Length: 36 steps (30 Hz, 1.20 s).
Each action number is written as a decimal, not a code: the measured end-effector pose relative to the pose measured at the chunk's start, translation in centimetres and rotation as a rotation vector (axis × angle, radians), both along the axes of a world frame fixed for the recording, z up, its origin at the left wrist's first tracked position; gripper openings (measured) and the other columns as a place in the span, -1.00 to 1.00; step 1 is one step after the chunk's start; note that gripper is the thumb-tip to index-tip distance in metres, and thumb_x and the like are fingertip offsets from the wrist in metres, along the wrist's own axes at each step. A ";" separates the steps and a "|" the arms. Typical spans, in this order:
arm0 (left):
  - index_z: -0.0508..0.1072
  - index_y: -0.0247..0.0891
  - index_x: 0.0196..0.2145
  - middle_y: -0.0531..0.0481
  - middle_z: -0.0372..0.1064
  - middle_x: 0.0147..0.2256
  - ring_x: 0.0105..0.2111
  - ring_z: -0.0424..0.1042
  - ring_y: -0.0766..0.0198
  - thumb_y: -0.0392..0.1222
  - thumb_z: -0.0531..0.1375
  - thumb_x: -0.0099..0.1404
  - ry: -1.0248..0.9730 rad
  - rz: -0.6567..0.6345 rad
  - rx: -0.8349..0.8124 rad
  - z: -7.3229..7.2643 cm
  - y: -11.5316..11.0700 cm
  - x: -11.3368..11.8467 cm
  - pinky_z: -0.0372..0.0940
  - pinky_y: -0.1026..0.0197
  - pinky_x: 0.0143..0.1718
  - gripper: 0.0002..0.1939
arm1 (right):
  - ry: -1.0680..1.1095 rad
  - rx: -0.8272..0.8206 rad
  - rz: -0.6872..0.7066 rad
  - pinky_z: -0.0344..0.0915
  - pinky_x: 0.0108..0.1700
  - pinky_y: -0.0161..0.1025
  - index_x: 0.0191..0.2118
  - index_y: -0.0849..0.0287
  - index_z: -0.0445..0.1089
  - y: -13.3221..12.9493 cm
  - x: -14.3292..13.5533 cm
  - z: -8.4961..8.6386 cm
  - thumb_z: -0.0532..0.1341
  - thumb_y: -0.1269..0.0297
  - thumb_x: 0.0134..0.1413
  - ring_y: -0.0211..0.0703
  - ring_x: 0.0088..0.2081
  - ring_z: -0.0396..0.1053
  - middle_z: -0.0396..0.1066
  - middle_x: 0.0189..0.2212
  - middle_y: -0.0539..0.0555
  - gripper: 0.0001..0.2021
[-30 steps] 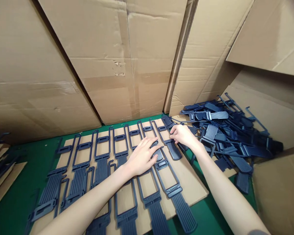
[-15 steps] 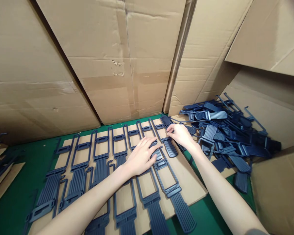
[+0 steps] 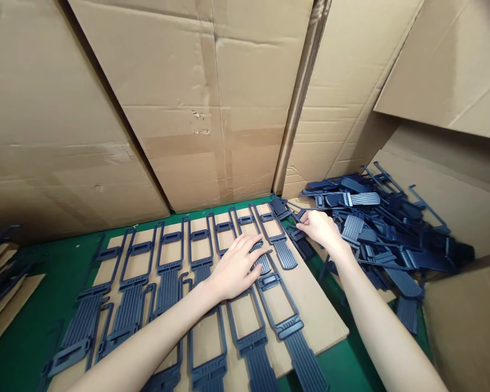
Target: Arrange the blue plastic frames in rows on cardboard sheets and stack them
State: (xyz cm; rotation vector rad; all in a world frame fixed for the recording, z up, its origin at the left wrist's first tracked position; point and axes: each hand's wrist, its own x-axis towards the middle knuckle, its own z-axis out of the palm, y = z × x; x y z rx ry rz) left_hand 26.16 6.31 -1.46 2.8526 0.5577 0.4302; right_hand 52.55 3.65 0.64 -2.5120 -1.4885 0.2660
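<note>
My left hand (image 3: 237,268) lies palm down with its fingers spread over the rows of dark blue plastic frame parts (image 3: 283,305). Each part has an open rectangular frame and a ribbed paddle end. Its fingers rest on a ribbed paddle (image 3: 261,262) near the right end of the rows. My right hand (image 3: 322,231) is at the near edge of the loose pile, its fingertips pinched together on a dark plastic frame part (image 3: 302,246); the hand hides some of that part. Under the rows lies a cardboard sheet (image 3: 316,310).
A tangled pile of similar parts (image 3: 392,239) fills the right side against cardboard boxes (image 3: 465,305). Tall cartons (image 3: 228,109) stand along the back. Stacked cardboard layers with parts (image 3: 20,299) lie at the left on the green surface (image 3: 57,272).
My right hand has moved right, from the top end of the row to the pile's edge. My left hand stays over the parts, its fingers in nearly the same place.
</note>
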 end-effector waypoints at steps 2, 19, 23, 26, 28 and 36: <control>0.26 -0.19 0.14 -0.15 0.06 0.23 0.26 0.03 0.09 -0.24 -0.02 0.37 0.006 0.002 -0.001 0.0 0.0 0.0 -0.13 -0.15 0.29 -0.61 | 0.030 0.021 0.013 0.21 -0.32 -0.25 -0.35 0.12 0.47 0.0 0.3 0.0 0.18 0.24 0.00 -0.01 -0.24 0.44 0.49 -0.31 0.13 -0.86; -0.13 -0.23 0.32 -0.23 -0.14 0.31 0.28 -0.05 0.04 -0.06 0.02 0.39 -0.299 -0.010 -0.389 1.2 -0.4 0.4 -0.03 -0.10 0.26 -0.36 | 0.870 0.352 0.454 0.30 -0.27 -0.26 -0.33 0.21 0.39 -3.9 -0.3 6.9 0.33 0.04 -0.11 -0.21 -0.39 0.36 0.42 -0.44 0.04 -0.66; 0.22 -0.26 0.17 -0.19 0.33 0.06 0.00 0.37 0.10 0.08 0.00 0.40 -0.438 -0.070 -0.892 1.9 -1.2 1.1 0.27 0.05 0.03 -0.50 | 0.962 0.245 0.716 0.28 -0.28 -0.28 -0.30 0.23 0.41 -4.1 -3.7 7.4 0.30 0.09 -0.02 -0.23 -0.37 0.36 0.41 -0.42 0.04 -0.71; 0.39 -0.35 -0.04 -0.16 0.49 -0.23 -0.24 0.48 0.16 0.13 0.00 0.38 -0.484 -0.095 -1.124 2.0 -1.9 1.5 0.32 0.18 -0.24 -0.51 | 0.913 0.213 0.771 0.28 -0.24 -0.26 -0.24 0.23 0.41 -4.0 -4.6 7.4 0.25 0.11 0.06 -0.22 -0.34 0.36 0.42 -0.37 0.06 -0.73; 0.43 -0.38 -0.23 -0.14 0.49 -0.39 -0.39 0.45 0.24 0.17 0.03 0.35 -0.507 -0.063 -1.196 1.7 -2.2 1.6 0.26 0.26 -0.38 -0.51 | 0.820 0.195 0.755 0.27 -0.25 -0.27 -0.21 0.22 0.40 -4.0 -4.7 7.3 0.22 0.12 0.09 -0.21 -0.33 0.36 0.42 -0.36 0.05 -0.74; 0.16 -0.27 -0.66 0.02 0.27 -0.72 -0.70 0.12 0.44 0.27 0.08 0.23 -0.455 -0.004 -1.453 0.2 -1.6 1.3 -0.07 0.34 -0.62 -0.42 | 0.749 0.031 0.759 0.14 -0.47 -0.36 0.05 0.13 0.23 -4.1 -5.4 7.5 0.13 0.10 0.19 -0.30 -0.53 0.24 0.28 -0.59 -0.12 -0.63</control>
